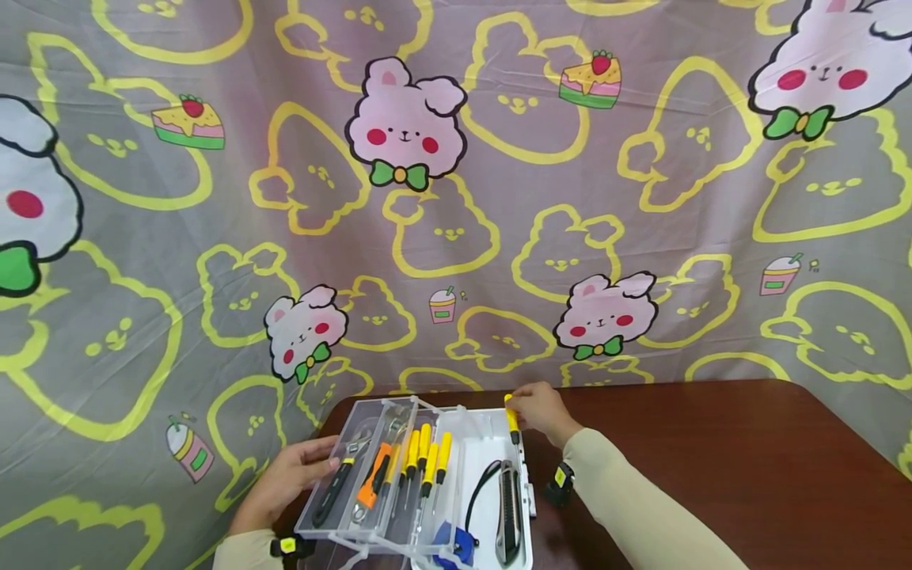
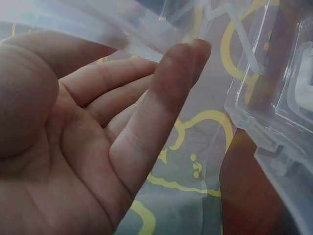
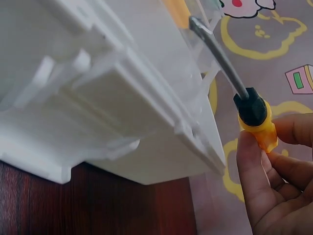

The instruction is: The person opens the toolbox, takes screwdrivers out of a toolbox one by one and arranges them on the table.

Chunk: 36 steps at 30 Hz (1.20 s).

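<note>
The toolbox [image 1: 526, 487] stands on the worktop [image 1: 677, 467], in front of the hanging cloth [image 1: 499, 253]. The raised trays [image 1: 362, 412], at left, contain, from left to right, the adjustable wrench [image 1: 333, 492], the cutter [image 1: 374, 479] and the screwdrivers [image 1: 426, 445]. In the base [image 1: 476, 439], the utility knife [image 1: 509, 514] lies right of the tape measure [image 1: 465, 545]. The held screwdriver [image 1: 512, 426] is at the right rear corner.

The head camera looks forward and slightly down from well back, so the patterned cloth [image 1: 509, 186] fills most of its view, with the toolbox [image 1: 488, 435] and table [image 1: 684, 459] low in it. The left wrist camera looks very near across the palm of the left hand [image 2: 93, 147] towards the toolbox's clear plastic, while the right wrist camera sits low and close beside the toolbox's white outer wall, facing the screwdriver [image 3: 249, 110] in the right hand [image 3: 283, 210]. All 3 views share toolbox, cloth and table; the head and right wrist views, 2 of them, share the screwdriver.
</note>
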{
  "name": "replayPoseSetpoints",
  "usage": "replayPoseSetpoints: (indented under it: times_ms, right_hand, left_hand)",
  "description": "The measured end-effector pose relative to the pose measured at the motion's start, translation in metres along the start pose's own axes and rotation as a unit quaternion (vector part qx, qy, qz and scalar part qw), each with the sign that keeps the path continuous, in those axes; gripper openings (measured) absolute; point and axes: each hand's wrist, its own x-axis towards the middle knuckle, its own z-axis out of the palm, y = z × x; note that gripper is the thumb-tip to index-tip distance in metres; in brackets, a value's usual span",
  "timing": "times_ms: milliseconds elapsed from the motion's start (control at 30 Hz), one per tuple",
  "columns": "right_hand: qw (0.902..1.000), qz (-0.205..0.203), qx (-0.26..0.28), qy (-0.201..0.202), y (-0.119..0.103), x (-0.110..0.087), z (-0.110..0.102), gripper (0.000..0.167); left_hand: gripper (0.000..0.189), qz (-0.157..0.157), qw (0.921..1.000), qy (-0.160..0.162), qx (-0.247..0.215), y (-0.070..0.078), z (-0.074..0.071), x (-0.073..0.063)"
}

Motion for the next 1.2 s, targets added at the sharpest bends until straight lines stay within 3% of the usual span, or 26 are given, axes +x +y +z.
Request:
replayPoseSetpoints:
  times_ms: [833, 1200]
  right_hand:
    - [0.9996, 0.016, -0.014, 0.019, 0.015, -0.006, -0.019, 0.027]
    - [0.9990, 0.030, -0.024, 0.024, 0.026, -0.008, -0.025, 0.026]
  left_hand:
    - [0.055, -0.024, 0.9994, 0.021, 0.012, 0.002, 0.001, -0.002]
    - [0.057, 0.000, 1.0000, 0.000, -0.003, 0.000, 0.000, -0.001]
